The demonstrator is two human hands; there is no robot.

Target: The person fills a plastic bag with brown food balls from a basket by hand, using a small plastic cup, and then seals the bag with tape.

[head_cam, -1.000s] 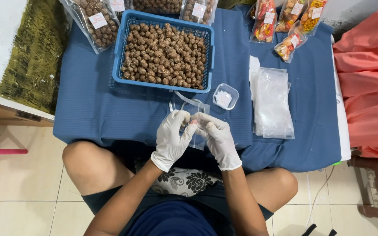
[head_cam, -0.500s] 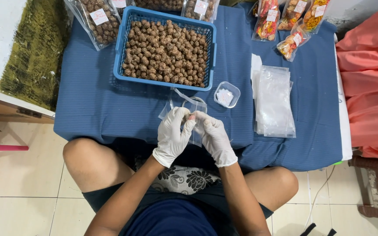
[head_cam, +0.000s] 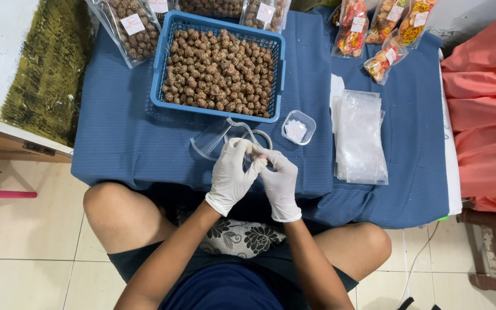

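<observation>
Both gloved hands had drifted slightly toward the desk [head_cam: 127,143] edge; left hand [head_cam: 232,172] and right hand [head_cam: 278,181] pinched together on 1 clear pouch [head_cam: 216,139], apparently unfilled. Blue basket [head_cam: 161,74] looked full, bag stack [head_cam: 358,138] untouched.

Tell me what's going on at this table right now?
A seated person in white gloves holds a clear bag open over a blue cloth. The left hand and right hand meet at the bag's near edge. Beyond it sits a blue basket of brown balls, with a small tub and a stack of empty bags to the right.
</observation>
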